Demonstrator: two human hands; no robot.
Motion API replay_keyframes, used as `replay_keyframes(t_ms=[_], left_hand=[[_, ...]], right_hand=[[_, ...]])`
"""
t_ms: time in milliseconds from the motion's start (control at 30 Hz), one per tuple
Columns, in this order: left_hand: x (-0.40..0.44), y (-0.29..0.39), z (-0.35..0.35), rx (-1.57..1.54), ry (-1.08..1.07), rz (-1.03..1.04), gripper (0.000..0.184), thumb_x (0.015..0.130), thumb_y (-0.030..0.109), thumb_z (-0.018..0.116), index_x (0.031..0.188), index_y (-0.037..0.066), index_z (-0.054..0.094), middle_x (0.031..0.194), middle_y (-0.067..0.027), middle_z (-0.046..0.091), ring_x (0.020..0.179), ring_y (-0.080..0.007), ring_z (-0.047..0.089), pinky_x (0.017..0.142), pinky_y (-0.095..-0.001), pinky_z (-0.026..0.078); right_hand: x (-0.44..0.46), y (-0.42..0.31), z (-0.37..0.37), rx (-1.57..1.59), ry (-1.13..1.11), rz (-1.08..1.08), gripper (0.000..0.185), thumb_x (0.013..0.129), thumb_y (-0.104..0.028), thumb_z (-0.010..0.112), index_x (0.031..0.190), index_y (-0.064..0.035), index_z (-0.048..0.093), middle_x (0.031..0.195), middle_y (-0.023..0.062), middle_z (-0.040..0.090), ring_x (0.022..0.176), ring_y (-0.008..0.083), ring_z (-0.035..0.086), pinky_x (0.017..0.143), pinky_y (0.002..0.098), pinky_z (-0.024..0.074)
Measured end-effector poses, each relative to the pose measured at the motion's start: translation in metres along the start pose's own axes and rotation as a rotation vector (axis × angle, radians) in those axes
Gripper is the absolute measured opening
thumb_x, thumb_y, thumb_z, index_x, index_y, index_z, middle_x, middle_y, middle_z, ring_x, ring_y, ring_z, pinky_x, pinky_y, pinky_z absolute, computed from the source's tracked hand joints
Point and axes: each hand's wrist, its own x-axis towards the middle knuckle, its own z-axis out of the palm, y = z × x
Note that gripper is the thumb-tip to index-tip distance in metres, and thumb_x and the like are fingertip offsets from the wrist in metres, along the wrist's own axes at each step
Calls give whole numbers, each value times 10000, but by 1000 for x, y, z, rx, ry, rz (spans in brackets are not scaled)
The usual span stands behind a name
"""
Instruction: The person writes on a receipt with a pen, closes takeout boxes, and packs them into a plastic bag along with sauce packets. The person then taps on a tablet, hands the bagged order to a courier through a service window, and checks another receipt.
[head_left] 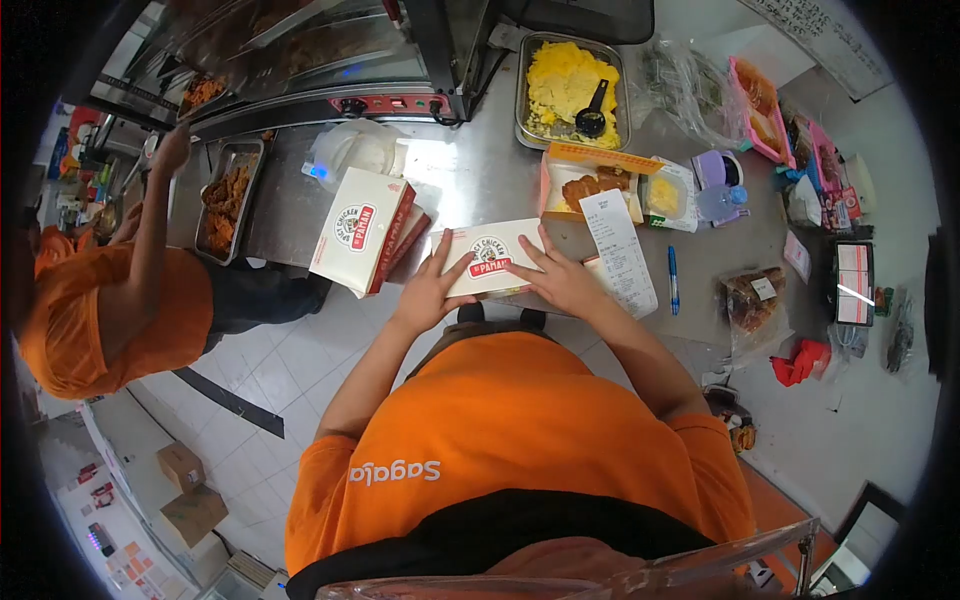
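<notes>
A closed white food box (488, 237) printed "Spicy Chicken" lies at the counter's front edge before me. My left hand (433, 287) presses on its left part, fingers spread. On the right part rests my right hand (567, 280), its fingers also spread out flat. To the left, another closed food box (355, 225) sits tilted on further red-sided boxes (412, 240). Just behind my right hand, an open food box (598, 180) holds fried chicken, with a clear-lidded tub of yellow food (667, 195) beside it. A long printed receipt (620, 250) partly covers that area.
A steel tray of yellow rice (570, 80) with a black scoop (592, 118) stands at the back. A blue pen (673, 280) and bagged food (755, 305) lie right. At left, a person in orange (130, 300) stands by a chicken tray (228, 200) and a heated display cabinet (400, 105).
</notes>
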Motion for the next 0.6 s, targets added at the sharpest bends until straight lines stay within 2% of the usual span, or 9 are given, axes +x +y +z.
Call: replay_keyframes(t_ms=[33,133,233,333,367,400,467,500,600], left_hand=[[-1,0,2,-29,-4,-18,701,760,459,648,1361,190,407,1499,-174,115,1305,-423,276,1019,-522,314],[-3,6,5,446,52,1,776,734,569,612,1364,168,400,1495,-187,124,1361,-414,135,1025,-646,165],[4,12,-4,417,3,60,850,707,665,557,1358,141,400,1495,-205,102,1378,-397,69,1013,-687,39],[34,24,-7,496,-211,117,856,694,647,579,1341,113,405,1489,-209,120,1374,-412,79,1023,-674,66],[40,14,9,424,-115,184,804,717,600,581,1339,123,400,1477,-209,154,1362,-422,112,1024,-669,84],[44,18,11,417,-91,140,791,723,585,582,1342,128,397,1471,-211,164,1354,-424,128,1022,-669,93],[46,29,18,395,-44,63,768,734,556,586,1347,137,390,1460,-216,185,1339,-428,160,1018,-671,110],[45,34,24,448,-5,8,756,735,543,593,1347,149,392,1438,-232,211,1300,-440,213,989,-675,162],[43,51,38,398,96,-220,776,725,554,598,1353,151,386,1425,-244,220,1282,-447,223,957,-676,196]], right_hand=[[-1,0,3,23,-2,2,498,838,-368,580,1309,-245,477,1447,180,266,1331,457,191,1046,445,323],[-9,-4,9,129,-28,56,533,848,-342,580,1347,-235,425,1470,187,197,1333,471,164,1058,504,275],[-12,-11,6,211,-83,151,582,852,-327,582,1382,-222,367,1489,193,115,1334,484,140,1068,552,214],[-10,-13,-2,137,-61,145,612,851,-327,585,1393,-184,341,1489,200,96,1330,489,141,1073,561,182],[-11,-13,-4,121,-11,157,607,851,-321,588,1386,-159,350,1483,203,123,1329,485,152,1074,552,186],[-14,-10,-6,102,39,174,604,852,-315,591,1378,-134,359,1476,207,150,1328,480,162,1075,543,191],[-30,17,-16,246,423,356,582,852,-294,595,1348,-79,381,1435,216,234,1299,467,225,1058,528,219],[-44,37,-22,314,615,444,573,851,-284,597,1333,-51,392,1414,221,276,1284,460,256,1049,521,232],[-98,114,-46,-368,1094,949,441,866,-266,593,1200,2,488,1242,217,412,1139,373,398,976,468,285]])
